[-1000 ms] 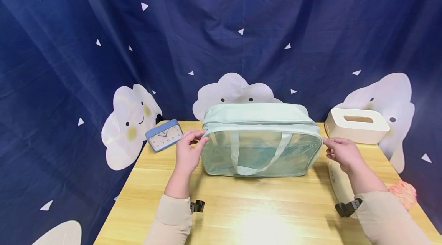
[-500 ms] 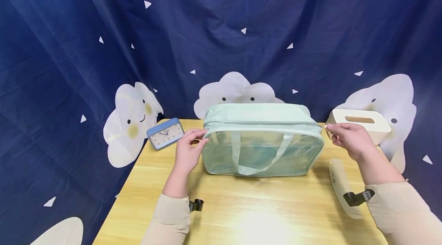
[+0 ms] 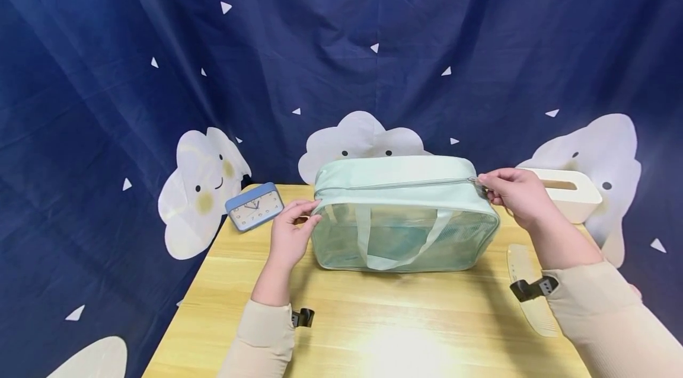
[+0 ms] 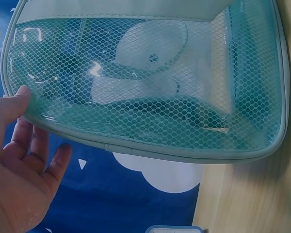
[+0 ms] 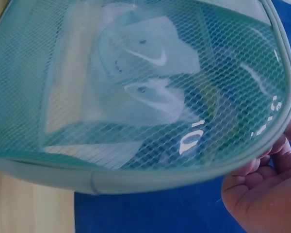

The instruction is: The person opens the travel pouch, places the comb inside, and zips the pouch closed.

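A mint-green toiletry bag (image 3: 405, 236) with see-through sides stands upright on the wooden table (image 3: 341, 313). Its strap handle (image 3: 364, 236) hangs down the front. My left hand (image 3: 290, 236) pinches the bag's upper left corner; the left wrist view shows the thumb on the edge (image 4: 106, 146) by the mesh side. At the upper right end, my right hand (image 3: 517, 194) pinches the zipper pull (image 3: 476, 181), lifting that part of the zipper (image 3: 395, 184) slightly. In the right wrist view the fingers (image 5: 257, 177) are curled behind the bag's rim, so the pull is hidden there.
A blue alarm clock (image 3: 254, 207) stands at the back left. The cream tissue box (image 3: 587, 203) at the back right is partly behind my right hand. Under the right forearm lies a pale comb (image 3: 540, 317). A dark blue curtain (image 3: 331, 58) hangs behind the table.
My right hand has gone from the bag's right edge up to the zipper pull, then moved left along the top with it. My left hand has stayed at its corner.
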`<act>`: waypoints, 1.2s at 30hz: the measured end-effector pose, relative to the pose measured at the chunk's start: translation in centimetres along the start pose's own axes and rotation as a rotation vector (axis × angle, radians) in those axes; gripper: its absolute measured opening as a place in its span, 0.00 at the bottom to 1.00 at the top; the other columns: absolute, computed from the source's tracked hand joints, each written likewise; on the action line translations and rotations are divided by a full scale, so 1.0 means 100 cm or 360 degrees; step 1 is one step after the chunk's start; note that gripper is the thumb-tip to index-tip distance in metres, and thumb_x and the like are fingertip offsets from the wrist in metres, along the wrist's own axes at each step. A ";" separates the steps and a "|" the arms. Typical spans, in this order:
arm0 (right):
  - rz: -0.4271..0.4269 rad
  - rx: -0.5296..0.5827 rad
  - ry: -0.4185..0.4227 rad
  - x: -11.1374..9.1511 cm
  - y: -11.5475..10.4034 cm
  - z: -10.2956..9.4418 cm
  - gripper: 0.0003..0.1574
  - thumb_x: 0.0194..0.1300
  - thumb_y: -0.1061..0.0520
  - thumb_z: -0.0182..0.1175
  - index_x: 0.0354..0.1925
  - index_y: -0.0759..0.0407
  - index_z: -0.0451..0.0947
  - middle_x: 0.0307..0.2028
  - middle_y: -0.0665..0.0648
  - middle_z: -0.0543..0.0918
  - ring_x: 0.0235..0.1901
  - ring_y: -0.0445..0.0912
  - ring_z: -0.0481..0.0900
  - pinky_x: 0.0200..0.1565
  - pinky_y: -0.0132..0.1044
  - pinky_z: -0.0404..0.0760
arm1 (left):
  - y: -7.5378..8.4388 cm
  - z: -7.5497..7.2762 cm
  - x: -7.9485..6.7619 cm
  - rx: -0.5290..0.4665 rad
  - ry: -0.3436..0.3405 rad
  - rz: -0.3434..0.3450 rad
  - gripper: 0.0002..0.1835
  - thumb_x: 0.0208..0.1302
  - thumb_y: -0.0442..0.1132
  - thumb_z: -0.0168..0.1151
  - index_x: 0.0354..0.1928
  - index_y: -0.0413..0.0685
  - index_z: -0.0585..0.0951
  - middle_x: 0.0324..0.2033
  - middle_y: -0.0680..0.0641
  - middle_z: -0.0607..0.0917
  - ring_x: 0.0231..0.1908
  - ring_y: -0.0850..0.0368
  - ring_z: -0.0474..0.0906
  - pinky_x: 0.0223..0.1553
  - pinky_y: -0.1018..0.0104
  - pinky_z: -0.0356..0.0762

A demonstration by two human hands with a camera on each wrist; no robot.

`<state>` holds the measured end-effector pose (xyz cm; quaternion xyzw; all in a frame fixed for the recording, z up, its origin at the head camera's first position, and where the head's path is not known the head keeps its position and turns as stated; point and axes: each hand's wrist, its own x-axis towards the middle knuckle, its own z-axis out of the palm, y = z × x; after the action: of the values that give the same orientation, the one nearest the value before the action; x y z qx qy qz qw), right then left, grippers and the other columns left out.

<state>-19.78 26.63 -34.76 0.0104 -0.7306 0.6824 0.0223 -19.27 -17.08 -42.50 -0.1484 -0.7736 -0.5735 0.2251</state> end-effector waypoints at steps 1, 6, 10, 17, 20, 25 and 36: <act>-0.0020 -0.0051 0.0003 0.001 -0.003 0.003 0.20 0.74 0.67 0.62 0.26 0.50 0.88 0.21 0.46 0.79 0.21 0.35 0.74 0.25 0.24 0.77 | 0.000 0.000 0.000 -0.0003 -0.0001 0.0001 0.14 0.63 0.25 0.74 0.51 0.38 0.91 0.45 0.41 0.89 0.43 0.54 0.82 0.45 0.68 0.82; -0.0134 -0.0312 0.0033 0.008 -0.013 0.013 0.18 0.72 0.66 0.64 0.27 0.49 0.89 0.24 0.41 0.80 0.24 0.35 0.75 0.29 0.25 0.77 | 0.000 -0.003 0.002 -0.0017 0.0000 0.0015 0.14 0.62 0.25 0.75 0.51 0.37 0.91 0.44 0.40 0.89 0.43 0.55 0.83 0.46 0.68 0.82; -0.0201 -0.0477 0.0046 0.012 -0.021 0.026 0.11 0.70 0.64 0.66 0.30 0.58 0.90 0.23 0.40 0.79 0.23 0.36 0.73 0.25 0.27 0.73 | -0.001 -0.006 0.003 -0.0015 0.0022 0.0023 0.14 0.62 0.24 0.75 0.50 0.37 0.91 0.43 0.40 0.89 0.42 0.57 0.82 0.45 0.69 0.82; -0.0268 -0.0655 0.0056 0.014 -0.032 0.056 0.13 0.66 0.61 0.69 0.36 0.74 0.87 0.18 0.39 0.76 0.21 0.36 0.70 0.21 0.30 0.67 | 0.001 -0.008 0.002 0.0000 0.0031 0.0027 0.14 0.62 0.24 0.74 0.50 0.36 0.91 0.43 0.40 0.89 0.42 0.57 0.82 0.45 0.69 0.83; -0.0286 -0.0664 0.0029 0.014 -0.033 0.068 0.13 0.66 0.61 0.69 0.37 0.74 0.88 0.19 0.38 0.77 0.23 0.37 0.71 0.22 0.31 0.67 | 0.001 -0.009 -0.001 0.0009 0.0037 0.0021 0.13 0.62 0.24 0.74 0.49 0.36 0.91 0.43 0.40 0.89 0.42 0.57 0.82 0.44 0.69 0.83; -0.0359 -0.0767 0.0002 0.013 -0.037 0.082 0.11 0.66 0.60 0.70 0.34 0.70 0.89 0.22 0.41 0.80 0.27 0.38 0.73 0.27 0.30 0.69 | 0.000 -0.007 -0.005 0.0022 0.0041 0.0021 0.13 0.62 0.24 0.74 0.49 0.36 0.91 0.43 0.41 0.89 0.42 0.58 0.82 0.44 0.68 0.83; -0.0544 -0.0962 -0.0074 0.018 -0.048 0.109 0.09 0.68 0.60 0.69 0.33 0.65 0.91 0.22 0.47 0.82 0.23 0.41 0.70 0.27 0.34 0.67 | -0.001 0.002 -0.003 -0.0018 0.0042 0.0019 0.13 0.63 0.25 0.74 0.50 0.37 0.91 0.43 0.41 0.89 0.43 0.54 0.82 0.45 0.67 0.83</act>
<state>-21.54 15.49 -30.61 0.1411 -0.8876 0.4212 0.1218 -19.06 -16.90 -42.79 -0.1466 -0.7665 -0.5784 0.2377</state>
